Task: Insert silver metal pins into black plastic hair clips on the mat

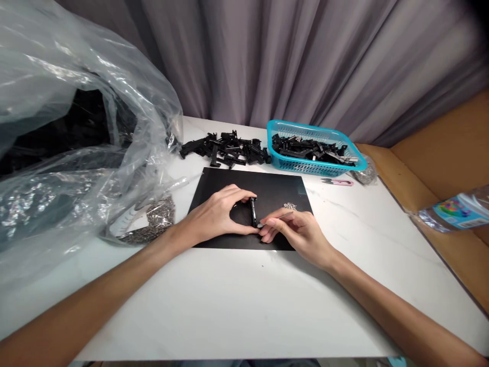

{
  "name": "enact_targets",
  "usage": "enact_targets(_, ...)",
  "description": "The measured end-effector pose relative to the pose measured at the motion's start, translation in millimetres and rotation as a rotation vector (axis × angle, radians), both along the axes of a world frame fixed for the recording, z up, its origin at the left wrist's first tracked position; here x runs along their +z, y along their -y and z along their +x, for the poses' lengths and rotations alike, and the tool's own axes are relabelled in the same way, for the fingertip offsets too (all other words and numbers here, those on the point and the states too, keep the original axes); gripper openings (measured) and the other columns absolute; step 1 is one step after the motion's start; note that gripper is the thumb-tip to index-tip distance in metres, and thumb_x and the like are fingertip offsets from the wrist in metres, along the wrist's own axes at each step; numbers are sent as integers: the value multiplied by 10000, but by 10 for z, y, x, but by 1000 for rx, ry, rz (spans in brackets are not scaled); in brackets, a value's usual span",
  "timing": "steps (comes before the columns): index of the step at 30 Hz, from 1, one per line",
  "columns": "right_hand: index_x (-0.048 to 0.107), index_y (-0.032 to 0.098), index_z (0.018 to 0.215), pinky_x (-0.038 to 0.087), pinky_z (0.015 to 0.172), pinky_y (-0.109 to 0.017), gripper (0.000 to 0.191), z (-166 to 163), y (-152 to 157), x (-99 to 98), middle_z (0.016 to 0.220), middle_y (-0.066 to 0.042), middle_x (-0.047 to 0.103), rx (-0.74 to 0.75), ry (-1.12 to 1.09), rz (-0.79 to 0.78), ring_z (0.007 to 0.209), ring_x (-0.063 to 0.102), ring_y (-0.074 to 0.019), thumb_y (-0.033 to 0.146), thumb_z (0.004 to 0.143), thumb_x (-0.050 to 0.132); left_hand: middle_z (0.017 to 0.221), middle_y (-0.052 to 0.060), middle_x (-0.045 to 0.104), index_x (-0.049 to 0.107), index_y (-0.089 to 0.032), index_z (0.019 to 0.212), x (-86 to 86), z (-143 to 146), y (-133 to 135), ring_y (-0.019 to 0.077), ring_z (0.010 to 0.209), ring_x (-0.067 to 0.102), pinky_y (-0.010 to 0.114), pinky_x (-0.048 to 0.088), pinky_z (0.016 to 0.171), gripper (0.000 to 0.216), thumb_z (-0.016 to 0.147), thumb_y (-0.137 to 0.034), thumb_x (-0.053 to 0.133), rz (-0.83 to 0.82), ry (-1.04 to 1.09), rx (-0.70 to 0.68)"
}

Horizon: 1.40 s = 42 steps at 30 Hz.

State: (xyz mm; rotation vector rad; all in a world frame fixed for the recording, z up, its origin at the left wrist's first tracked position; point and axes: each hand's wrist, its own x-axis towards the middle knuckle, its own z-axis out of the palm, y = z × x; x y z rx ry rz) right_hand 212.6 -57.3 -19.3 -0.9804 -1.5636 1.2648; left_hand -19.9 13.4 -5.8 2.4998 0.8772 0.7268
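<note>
A small black plastic part (252, 211) stands on end on a black mat (267, 186) in the middle of the white table. My left hand (216, 216) pinches it between thumb and forefinger, top and bottom. My right hand (294, 229) is closed in a pinch at the part's lower end, fingertips touching my left thumb; something tiny and pale seems to sit between them, too small to name. A little heap of small metal springs (289, 206) lies on the mat just beyond my right hand.
A pile of black plastic parts (225, 148) lies behind the mat. A turquoise basket (313, 165) holds more. Pink snips (340, 181) lie beside it. A big clear plastic bag (76, 153) fills the left; a bag of small metal pieces (153, 224) sits near my left wrist. A cardboard box (451, 204) stands right.
</note>
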Motion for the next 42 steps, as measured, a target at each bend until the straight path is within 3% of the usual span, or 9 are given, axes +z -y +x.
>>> enact_targets(9,708,155,935,670,718,-344,313,8,9,54,793,-69,776,-27,-70,-24,708,780,-192,451,1006,638,1157,57,704,625,-225,1286,4,-9,23,237,1078,693,367,580,987,603,749,-354,867,-16,39,-4)
enact_targets(19,769,161,959,673,741,-336,317,19,11,31,873,-77,774,13,30,25,750,783,-190,439,1013,627,1170,58,712,617,-207,1286,32,0,36,245,1094,690,362,566,993,583,761,-305,850,45,27,-20)
enact_targets(26,764,159,989,679,734,-346,329,10,9,18,842,-74,790,0,31,52,729,788,-196,459,1005,632,1126,52,722,646,-207,1248,24,18,-7,241,1040,705,354,579,947,586,726,-357,867,-22,0,12)
enact_targets(42,794,148,970,687,727,-349,261,-9,12,19,819,-76,801,-19,1,-3,723,792,-204,395,961,711,1169,85,686,631,-179,1277,18,53,-8,255,1083,691,368,569,980,594,740,-330,833,-9,-11,-22)
